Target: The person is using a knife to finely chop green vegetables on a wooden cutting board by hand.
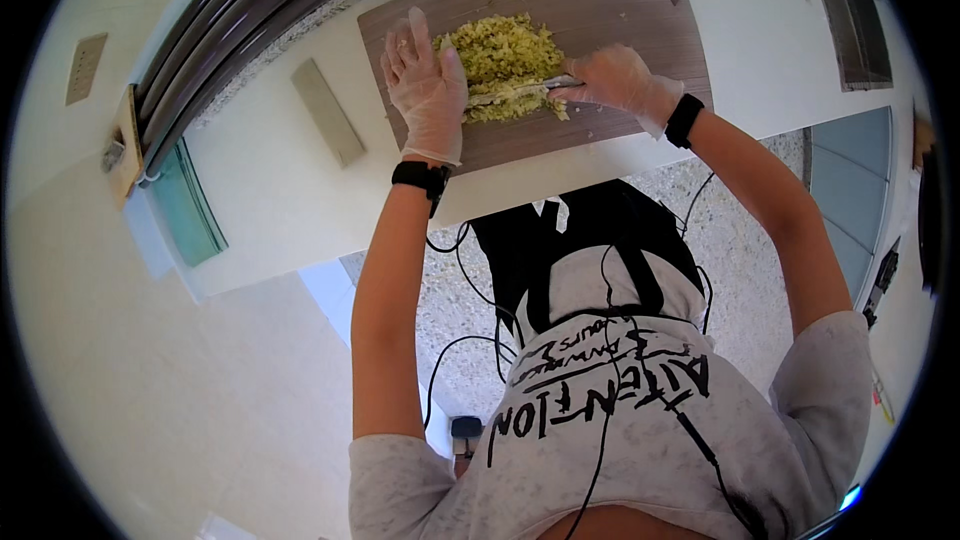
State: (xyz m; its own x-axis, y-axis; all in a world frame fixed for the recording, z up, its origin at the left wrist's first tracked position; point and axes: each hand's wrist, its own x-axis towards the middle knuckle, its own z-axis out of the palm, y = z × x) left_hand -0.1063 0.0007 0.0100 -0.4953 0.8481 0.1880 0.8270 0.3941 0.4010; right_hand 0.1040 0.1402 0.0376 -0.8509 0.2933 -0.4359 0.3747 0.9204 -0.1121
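A heap of finely chopped pale green vegetable (pixel 499 49) lies on a wood-grain cutting board (pixel 630 22). In a clear disposable glove, my right hand (pixel 619 82) grips the handle of a knife (pixel 517 92). Its blade lies across the near part of the heap, with chopped bits clinging along it. My left hand (pixel 427 86), gloved the same way, is at the blade's far end with fingers extended. The palm hides the knife's tip, and whether it presses on the blade is hard to see. Small scraps are scattered over the board.
The board rests on a white countertop (pixel 757 37). A flat grey-beige strip (pixel 328 112) is left of it. Dark glossy rails (pixel 247 37) and a greenish glass panel (pixel 191 202) stand farther left. At the right is a dark rectangular recess (pixel 855 30). Black cables (pixel 465 270) hang beside my body.
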